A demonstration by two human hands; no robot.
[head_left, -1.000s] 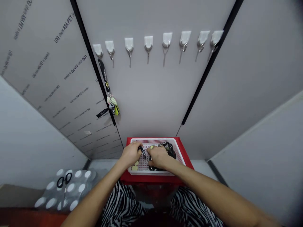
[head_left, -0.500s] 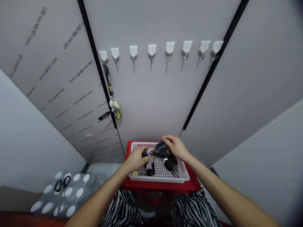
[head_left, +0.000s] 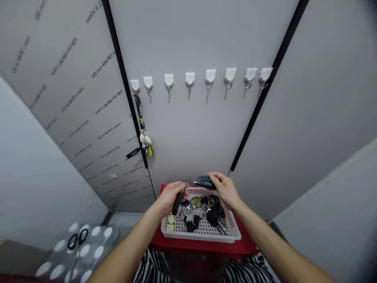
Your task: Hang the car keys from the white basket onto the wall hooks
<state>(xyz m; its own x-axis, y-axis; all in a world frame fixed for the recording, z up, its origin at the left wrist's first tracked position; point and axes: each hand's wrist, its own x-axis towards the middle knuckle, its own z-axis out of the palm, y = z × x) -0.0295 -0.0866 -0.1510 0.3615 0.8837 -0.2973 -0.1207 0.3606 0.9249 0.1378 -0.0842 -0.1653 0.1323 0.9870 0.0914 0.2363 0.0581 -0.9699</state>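
Above the far side of a white perforated basket (head_left: 206,237), my right hand (head_left: 226,189) pinches a black car key fob (head_left: 203,181) at its right end. My left hand (head_left: 171,197) is closed on a metal key ring (head_left: 186,181), with a dark strap (head_left: 177,203) hanging below the fingers. The ring lies close to the fob's left end; whether they are joined I cannot make out. Below both hands, the basket holds several keys, black fobs (head_left: 212,217), a metal clasp (head_left: 187,211) and small yellow blocks (head_left: 170,227).
The basket stands on a red stool (head_left: 203,247) in front of my knees. Several white hooks (head_left: 190,78) line the panel ahead; a keychain with charms (head_left: 145,145) hangs from the leftmost. Black-handled scissors (head_left: 77,239) lie on wrapped bottles (head_left: 85,251) at lower left.
Both hands have lifted out of the basket's contents, raising the key fob, ring and dark strap over its far side. My view has tilted slightly upward.
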